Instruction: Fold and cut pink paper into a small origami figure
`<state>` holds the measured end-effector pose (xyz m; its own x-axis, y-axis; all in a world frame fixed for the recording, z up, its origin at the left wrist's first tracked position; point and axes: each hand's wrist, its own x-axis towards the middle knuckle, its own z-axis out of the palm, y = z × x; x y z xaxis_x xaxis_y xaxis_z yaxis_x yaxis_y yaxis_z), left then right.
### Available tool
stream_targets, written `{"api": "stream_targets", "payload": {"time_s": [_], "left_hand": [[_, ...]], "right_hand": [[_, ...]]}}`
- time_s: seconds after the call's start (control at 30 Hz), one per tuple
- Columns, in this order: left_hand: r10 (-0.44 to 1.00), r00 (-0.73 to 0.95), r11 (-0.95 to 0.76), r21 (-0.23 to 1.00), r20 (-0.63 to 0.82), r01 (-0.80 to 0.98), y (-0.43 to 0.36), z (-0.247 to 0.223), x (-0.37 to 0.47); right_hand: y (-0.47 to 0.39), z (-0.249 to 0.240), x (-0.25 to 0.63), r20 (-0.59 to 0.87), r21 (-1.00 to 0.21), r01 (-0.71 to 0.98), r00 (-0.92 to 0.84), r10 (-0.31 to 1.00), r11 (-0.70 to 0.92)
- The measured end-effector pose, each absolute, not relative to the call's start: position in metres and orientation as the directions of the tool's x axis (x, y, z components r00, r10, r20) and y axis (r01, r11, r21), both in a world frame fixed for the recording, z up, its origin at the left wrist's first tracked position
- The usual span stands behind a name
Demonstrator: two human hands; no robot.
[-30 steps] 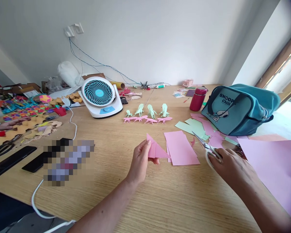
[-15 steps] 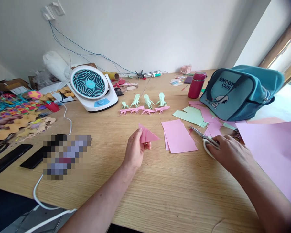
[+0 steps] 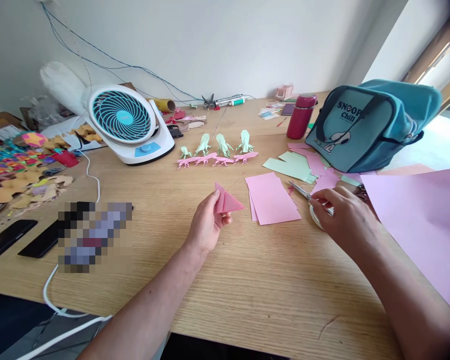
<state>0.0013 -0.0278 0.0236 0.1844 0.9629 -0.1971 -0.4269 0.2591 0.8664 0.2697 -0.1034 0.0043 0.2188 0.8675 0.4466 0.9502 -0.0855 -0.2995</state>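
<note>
A folded pink paper triangle is pinched between the thumb and fingers of my left hand, above the table. To the right, my right hand is curled over the scissors, with thumb and forefinger closed at the base of the blades. The blades point up and left, and my hand partly covers the white handles. Between my hands lie pink paper sheets, flat and overlapping. Behind them stand pale green folded paper figures, with pink ones in front.
At the back left is a white fan. A red bottle and a blue bag stand at the back right. Green and pink scraps lie before them. A large pink sheet is at the right, and a black case at the left.
My right hand has shifted left along the scissors, from the handles toward the blades. The whole view has shifted slightly. My left hand keeps its hold on the folded paper.
</note>
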Motion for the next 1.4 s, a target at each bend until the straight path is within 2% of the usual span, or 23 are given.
{"api": "stream_targets", "payload": {"time_s": [0.07, 0.17, 0.3, 0.43, 0.53, 0.63, 1.0, 1.4], "left_hand": [[0.969, 0.190, 0.225, 0.892, -0.160, -0.393, -0.029, 0.022, 0.003], [0.974, 0.227, 0.085, 0.957, -0.020, -0.278, -0.035, 0.021, 0.005], [0.929, 0.326, -0.182, 0.983, 0.177, -0.015, -0.043, 0.019, 0.007], [0.901, 0.371, -0.273, 0.959, 0.225, 0.081, -0.050, 0.018, 0.011], [0.888, 0.417, -0.242, 0.968, 0.194, 0.066, -0.055, 0.017, 0.015], [0.877, 0.448, -0.215, 0.975, 0.171, 0.049, -0.058, 0.017, 0.017], [0.924, 0.361, -0.149, 0.989, 0.130, 0.025, -0.056, 0.023, 0.015], [0.951, 0.302, -0.065, 0.998, 0.062, 0.002, -0.057, 0.024, 0.014]], "right_hand": [[-0.104, 0.007, 0.256, 0.452, -0.382, 0.923, 0.149, 0.879, 0.040], [-0.108, 0.012, 0.233, 0.409, -0.540, 0.812, 0.021, 0.912, 0.223], [-0.116, 0.019, 0.209, 0.248, -0.759, 0.598, -0.100, 0.964, 0.257], [-0.120, 0.015, 0.195, 0.171, -0.862, 0.453, -0.164, 0.972, 0.228], [-0.120, 0.007, 0.188, 0.148, -0.883, 0.420, -0.171, 0.974, 0.208], [-0.119, 0.000, 0.184, 0.139, -0.865, 0.462, -0.153, 0.978, 0.195], [-0.119, -0.001, 0.183, 0.059, -0.834, 0.527, -0.211, 0.976, 0.165], [-0.122, 0.005, 0.184, 0.012, -0.860, 0.485, -0.294, 0.956, 0.160]]}}
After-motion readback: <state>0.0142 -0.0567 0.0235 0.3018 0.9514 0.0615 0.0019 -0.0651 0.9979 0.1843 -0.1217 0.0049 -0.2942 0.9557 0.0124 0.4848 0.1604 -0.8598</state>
